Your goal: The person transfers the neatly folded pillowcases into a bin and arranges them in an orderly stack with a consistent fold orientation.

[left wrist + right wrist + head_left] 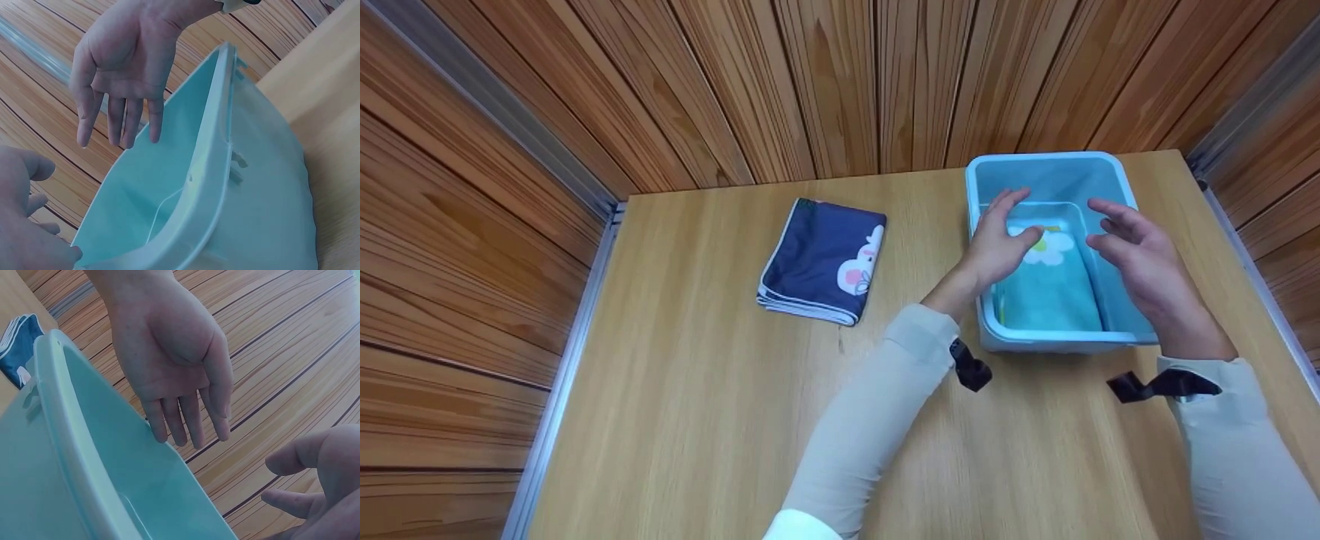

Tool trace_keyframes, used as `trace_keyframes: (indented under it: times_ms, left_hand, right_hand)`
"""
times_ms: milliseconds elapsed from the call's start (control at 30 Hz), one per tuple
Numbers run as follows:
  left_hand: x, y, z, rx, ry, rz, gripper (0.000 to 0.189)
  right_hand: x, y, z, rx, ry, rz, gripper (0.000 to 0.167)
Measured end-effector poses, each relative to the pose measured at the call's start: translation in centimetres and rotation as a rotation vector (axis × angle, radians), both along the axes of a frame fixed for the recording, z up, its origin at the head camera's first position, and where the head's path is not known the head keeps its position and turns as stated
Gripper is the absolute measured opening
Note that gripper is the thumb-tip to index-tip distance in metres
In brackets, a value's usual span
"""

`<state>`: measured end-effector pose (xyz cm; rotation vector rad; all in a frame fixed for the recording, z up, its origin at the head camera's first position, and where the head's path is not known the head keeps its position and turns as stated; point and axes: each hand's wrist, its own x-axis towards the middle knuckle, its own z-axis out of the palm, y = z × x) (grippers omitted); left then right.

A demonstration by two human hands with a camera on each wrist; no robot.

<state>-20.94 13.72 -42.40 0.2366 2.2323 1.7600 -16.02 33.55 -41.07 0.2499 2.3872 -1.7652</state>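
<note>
A folded teal cloth point(1044, 298) with a white flower on it lies flat on the bottom of a light blue plastic bin point(1057, 338). Over the bin's left side hovers my left hand point(997, 244), its fingers relaxed and apart, holding nothing. My right hand point(1147, 262) is above the right side, palm turned inward, also holding nothing. A gap separates the two hands, and both are clear of the cloth. Left of the bin, a folded navy cloth point(817, 259) with a white cartoon animal and pale edging rests on the table.
The wooden table point(675, 390) meets a wood-plank wall point(840, 90) at the back. Metal framing point(562, 382) runs along the left side, with another metal edge point(1260, 285) to the right of the bin. Black straps point(971, 366) hang at both wrists.
</note>
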Motion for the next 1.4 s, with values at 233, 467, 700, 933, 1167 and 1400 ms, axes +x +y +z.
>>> trace_keyframes:
  times_ms: [233, 467, 700, 933, 1167, 1400]
  left_hand:
    - [-0.2, -0.4, 0.0, 0.041, 0.017, -0.007, 0.051]
    - [-0.2, -0.7, 0.2, -0.027, 0.079, -0.031, 0.052]
    - [-0.2, -1.2, 0.1, -0.133, 0.159, -0.044, 0.053]
    - [-0.7, -2.5, -0.1, -0.244, 0.245, -0.082, 0.054]
    - [-1.3, -4.5, -0.6, -0.430, 0.349, -0.141, 0.059]
    - [-1.3, -5.6, -1.1, -0.640, 0.380, -0.156, 0.070]
  right_hand:
    - [-0.1, -0.4, -0.2, 0.026, 0.030, 0.015, 0.061]
    - [-0.1, -0.8, -0.3, 0.090, 0.045, 0.045, 0.063]
    - [0.2, -1.2, 0.0, 0.163, 0.099, 0.089, 0.065]
    - [0.5, -2.1, 0.1, 0.300, 0.150, 0.139, 0.075]
    - [0.6, -2.7, -0.5, 0.446, 0.192, 0.207, 0.085]
    - [0.9, -3.6, -0.7, 0.521, 0.222, 0.263, 0.089]
